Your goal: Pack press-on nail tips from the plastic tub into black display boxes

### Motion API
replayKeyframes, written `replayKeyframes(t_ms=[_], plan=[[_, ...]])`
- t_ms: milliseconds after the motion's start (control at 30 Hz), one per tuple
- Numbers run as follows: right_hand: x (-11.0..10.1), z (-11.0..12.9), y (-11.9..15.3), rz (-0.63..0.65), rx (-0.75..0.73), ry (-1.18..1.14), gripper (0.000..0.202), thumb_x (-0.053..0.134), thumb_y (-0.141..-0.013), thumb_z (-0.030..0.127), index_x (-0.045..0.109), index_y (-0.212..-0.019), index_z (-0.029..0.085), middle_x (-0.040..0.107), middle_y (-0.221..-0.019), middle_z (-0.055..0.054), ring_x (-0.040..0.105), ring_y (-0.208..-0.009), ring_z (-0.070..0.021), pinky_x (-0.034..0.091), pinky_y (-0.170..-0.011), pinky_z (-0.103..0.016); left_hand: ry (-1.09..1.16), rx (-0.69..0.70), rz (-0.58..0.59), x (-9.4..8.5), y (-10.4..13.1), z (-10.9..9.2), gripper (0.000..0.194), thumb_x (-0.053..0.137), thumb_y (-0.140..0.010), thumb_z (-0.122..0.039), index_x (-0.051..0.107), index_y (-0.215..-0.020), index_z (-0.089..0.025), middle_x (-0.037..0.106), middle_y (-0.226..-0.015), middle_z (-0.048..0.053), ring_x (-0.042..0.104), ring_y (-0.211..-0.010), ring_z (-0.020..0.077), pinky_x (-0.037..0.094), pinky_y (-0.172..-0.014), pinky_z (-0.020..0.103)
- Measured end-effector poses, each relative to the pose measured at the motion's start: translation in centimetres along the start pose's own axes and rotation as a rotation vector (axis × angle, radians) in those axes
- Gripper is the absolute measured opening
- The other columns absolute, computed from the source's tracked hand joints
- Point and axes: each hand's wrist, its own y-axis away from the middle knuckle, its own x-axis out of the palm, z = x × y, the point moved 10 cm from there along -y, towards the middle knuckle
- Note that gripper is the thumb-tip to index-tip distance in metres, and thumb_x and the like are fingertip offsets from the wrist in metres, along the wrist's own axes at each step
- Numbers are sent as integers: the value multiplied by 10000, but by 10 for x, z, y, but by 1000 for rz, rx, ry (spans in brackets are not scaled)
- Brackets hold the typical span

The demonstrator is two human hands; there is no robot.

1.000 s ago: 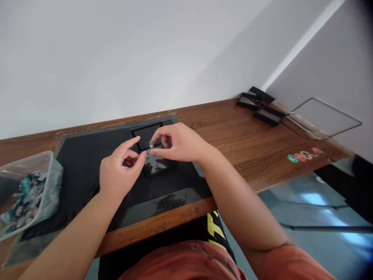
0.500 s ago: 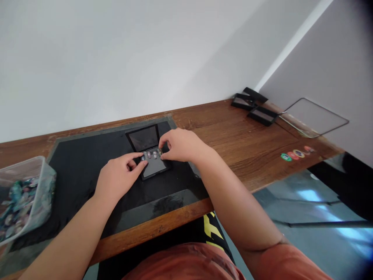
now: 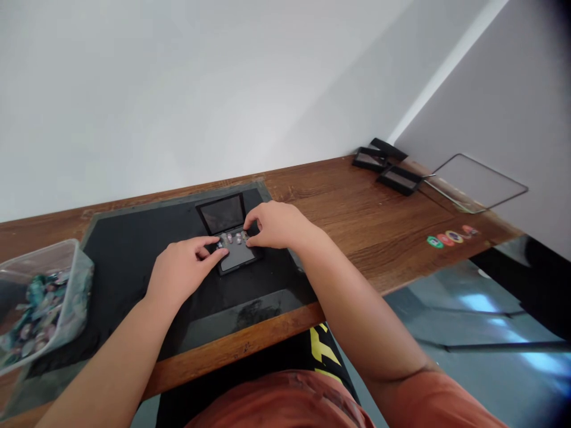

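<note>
A small black hinged box (image 3: 243, 263) lies on the dark mat with its lid (image 3: 222, 214) standing open. Along the upper part of its grey insert (image 3: 234, 255) sits a row of small glossy pieces (image 3: 238, 238), too tiny to name surely. At the left end, the thumb and index finger of my left hand (image 3: 181, 264) close around a bluish glossy piece (image 3: 220, 244). My right hand (image 3: 279, 224) pinches at the right end, thumb and index finger around another glossy piece (image 3: 244, 236), partly hidden by the fingertips.
A clear plastic tub (image 3: 74, 297) of mixed teal and pink glossy pieces stands at the left. More black boxes (image 3: 400, 179) lie at the back right, beside a thin metal frame (image 3: 493, 163). Round stickers (image 3: 454, 236) are on the wooden table (image 3: 348, 208) near its right end.
The view has shifted slightly, so the tub shows farther right. Both hands stay at the two ends of the row, with only slight finger movement.
</note>
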Motion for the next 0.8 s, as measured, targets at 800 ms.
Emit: replayKeyframes(t_ms=[800], plan=[[3,8,-3,1,-84,32,233,754,-752,342,794,-959,242,746,-899,-31,637,-773,-174,408,-655,-288,71,59,-84,-11,1,-4,352,654,-877,-524,773,-1130,-310,717,-763,-38,620,-695,166,411,-647,295]])
